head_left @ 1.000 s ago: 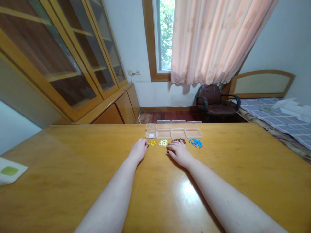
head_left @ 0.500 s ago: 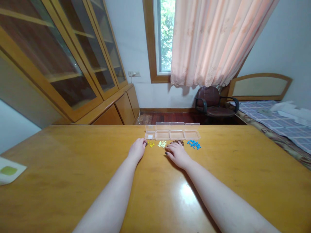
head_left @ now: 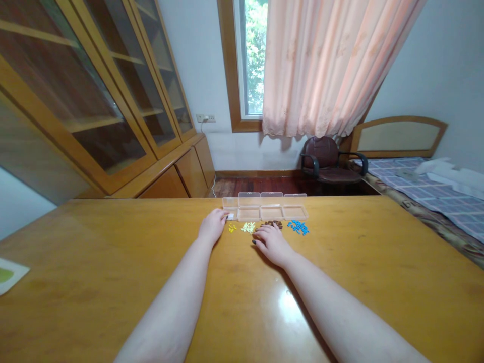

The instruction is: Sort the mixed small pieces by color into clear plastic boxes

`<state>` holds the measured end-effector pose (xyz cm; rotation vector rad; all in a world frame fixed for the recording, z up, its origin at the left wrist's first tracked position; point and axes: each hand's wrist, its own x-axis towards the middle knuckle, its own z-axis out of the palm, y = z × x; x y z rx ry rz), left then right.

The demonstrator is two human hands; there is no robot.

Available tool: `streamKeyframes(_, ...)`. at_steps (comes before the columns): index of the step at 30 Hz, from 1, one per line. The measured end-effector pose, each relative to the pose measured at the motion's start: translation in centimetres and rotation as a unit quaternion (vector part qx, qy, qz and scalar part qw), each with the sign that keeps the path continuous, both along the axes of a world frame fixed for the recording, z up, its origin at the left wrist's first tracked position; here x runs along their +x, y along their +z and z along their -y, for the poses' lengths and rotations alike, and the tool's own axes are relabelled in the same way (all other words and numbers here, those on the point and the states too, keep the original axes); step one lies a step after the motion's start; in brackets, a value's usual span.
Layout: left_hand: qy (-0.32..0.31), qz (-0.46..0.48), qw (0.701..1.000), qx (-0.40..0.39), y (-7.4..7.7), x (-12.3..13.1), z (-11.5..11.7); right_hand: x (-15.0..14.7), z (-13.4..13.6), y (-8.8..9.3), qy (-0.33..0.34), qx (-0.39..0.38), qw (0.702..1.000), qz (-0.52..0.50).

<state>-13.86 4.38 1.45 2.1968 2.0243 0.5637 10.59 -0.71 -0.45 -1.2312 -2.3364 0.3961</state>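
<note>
Four small clear plastic boxes [head_left: 264, 212] stand open in a row at the far side of the wooden table [head_left: 94, 262]. In front of them lie little heaps of beads: yellow [head_left: 232, 228], pale yellow [head_left: 248, 227], brown [head_left: 274, 224] and blue [head_left: 298, 227]. My left hand [head_left: 212, 227] reaches to the leftmost box, fingertips touching its front edge, fingers curled. My right hand [head_left: 270, 242] lies flat on the table, fingers spread, tips at the brown heap.
A white sheet with a green patch [head_left: 7, 275] lies at the table's left edge. Glass-door cabinets [head_left: 94, 101] stand on the left. Beyond the table are a brown armchair [head_left: 327, 161], a bed [head_left: 427, 186] and a curtained window [head_left: 302, 65].
My left hand has moved forward from beside the yellow heap to the leftmost box. The right hand stays at the brown heap. The view has shifted slightly.
</note>
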Motion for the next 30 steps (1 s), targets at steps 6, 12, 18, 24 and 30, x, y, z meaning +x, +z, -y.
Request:
streamKeyframes(6,-0.065,-0.039,0.996,-0.038,0.0,0.0,1.7,0.1,-0.1,-0.1,0.002,-0.003,1.000,0.002)
streamKeyframes(12,-0.059,-0.051,0.995,-0.062,0.3,0.4,2.0,0.2,-0.1,-0.1,-0.003,-0.007,1.000,0.003)
streamKeyframes(18,-0.048,-0.077,0.994,-0.068,0.5,0.5,2.2,0.1,-0.2,-0.2,-0.003,-0.009,1.000,0.003)
streamKeyframes(24,-0.064,-0.084,0.993,-0.051,0.3,-0.2,1.9,0.2,-0.2,-0.2,-0.003,-0.001,1.000,-0.011)
streamKeyframes(30,-0.069,-0.091,0.992,-0.059,0.2,-0.7,1.7,0.0,-0.2,-0.2,-0.003,-0.004,1.000,-0.013)
